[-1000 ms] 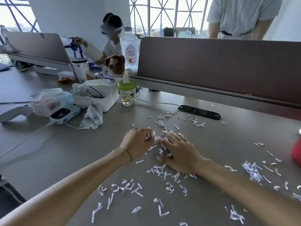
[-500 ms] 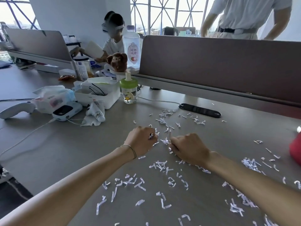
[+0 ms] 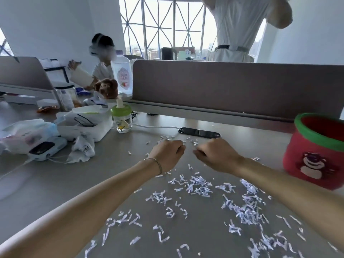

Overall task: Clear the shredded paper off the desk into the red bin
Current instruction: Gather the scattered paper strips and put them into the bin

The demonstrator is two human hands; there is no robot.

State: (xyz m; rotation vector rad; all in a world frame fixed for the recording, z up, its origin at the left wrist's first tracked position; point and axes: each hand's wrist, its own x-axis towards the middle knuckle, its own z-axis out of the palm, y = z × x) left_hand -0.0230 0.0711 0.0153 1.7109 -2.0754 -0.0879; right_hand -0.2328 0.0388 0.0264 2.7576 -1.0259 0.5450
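Left hand (image 3: 168, 153) and right hand (image 3: 216, 155) clenched over shredded paper (image 3: 199, 187) on desk (image 3: 55, 183); contents not discernible; red bin (image 3: 314, 151) at right

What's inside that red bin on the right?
Only the red bin's upper inner wall shows, dark red under a green rim. Its bottom is hidden by the near wall, so any paper inside can't be seen.

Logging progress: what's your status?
Left hand and right hand fisted, grip contents hidden. Shreds still cover desk. Bin right, path clear.
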